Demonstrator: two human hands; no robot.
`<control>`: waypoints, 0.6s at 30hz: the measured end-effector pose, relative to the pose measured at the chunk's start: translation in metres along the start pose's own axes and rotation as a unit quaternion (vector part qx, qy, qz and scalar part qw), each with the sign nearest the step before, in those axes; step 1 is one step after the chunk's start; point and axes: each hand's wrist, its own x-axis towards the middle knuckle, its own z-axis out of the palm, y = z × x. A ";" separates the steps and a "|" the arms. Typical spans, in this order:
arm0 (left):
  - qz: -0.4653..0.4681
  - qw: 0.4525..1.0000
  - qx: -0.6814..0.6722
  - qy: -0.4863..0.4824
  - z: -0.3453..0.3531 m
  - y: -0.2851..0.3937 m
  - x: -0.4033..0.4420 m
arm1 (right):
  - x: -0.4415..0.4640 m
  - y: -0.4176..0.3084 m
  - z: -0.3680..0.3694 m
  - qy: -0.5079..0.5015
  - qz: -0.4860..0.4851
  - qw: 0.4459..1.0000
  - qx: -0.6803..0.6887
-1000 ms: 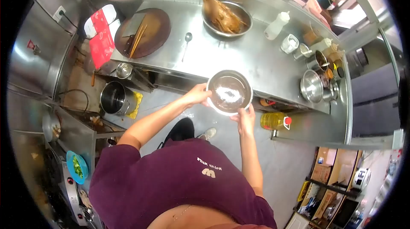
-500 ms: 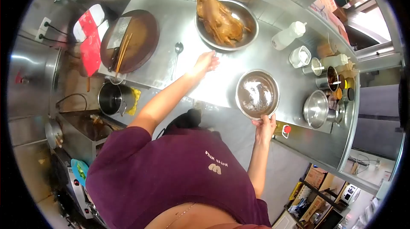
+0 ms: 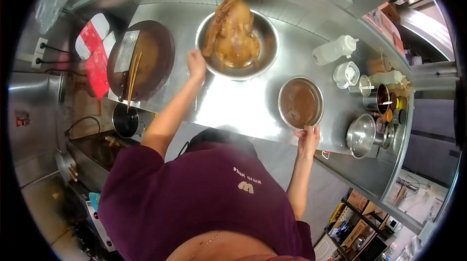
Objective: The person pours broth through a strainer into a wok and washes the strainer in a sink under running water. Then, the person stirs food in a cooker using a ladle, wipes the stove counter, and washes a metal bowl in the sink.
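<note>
A whole browned cooked bird [image 3: 237,37], perhaps a duck, lies in a large steel bowl [image 3: 266,59] on the metal counter. My left hand [image 3: 196,64] is closed at the left rim of that bowl, fingers curled against it. Nearer and to the right stands a smaller steel bowl [image 3: 300,103] of brown liquid. With thumb and fingers, my right hand [image 3: 307,139] grips its near rim. Under my left forearm a spoon is mostly hidden; only a bit of its handle [image 3: 196,103] shows.
On the left, a round chopping board [image 3: 158,66] carries a cleaver [image 3: 127,49] and chopsticks [image 3: 134,78]. A black-looking pot [image 3: 125,120] stands below it. Squeeze bottle [image 3: 335,50], small jars and an upturned-looking steel bowl [image 3: 361,136] line the right side.
My left hand has gone from open beside the large bowl to closed at its rim. That bowl has shifted left and nearer. The smaller bowl sits slightly farther from the counter's edge.
</note>
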 end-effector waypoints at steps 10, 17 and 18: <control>0.035 0.997 -0.028 0.057 -0.012 -0.014 0.056 | 0.106 0.011 0.058 -0.052 0.008 0.999 0.006; 0.060 0.995 -0.044 0.068 -0.006 -0.021 0.067 | 0.175 0.011 0.103 -0.092 0.019 0.996 -0.013; 0.052 0.996 -0.031 0.071 -0.008 -0.008 0.060 | 0.180 0.011 0.109 -0.095 0.019 0.995 -0.015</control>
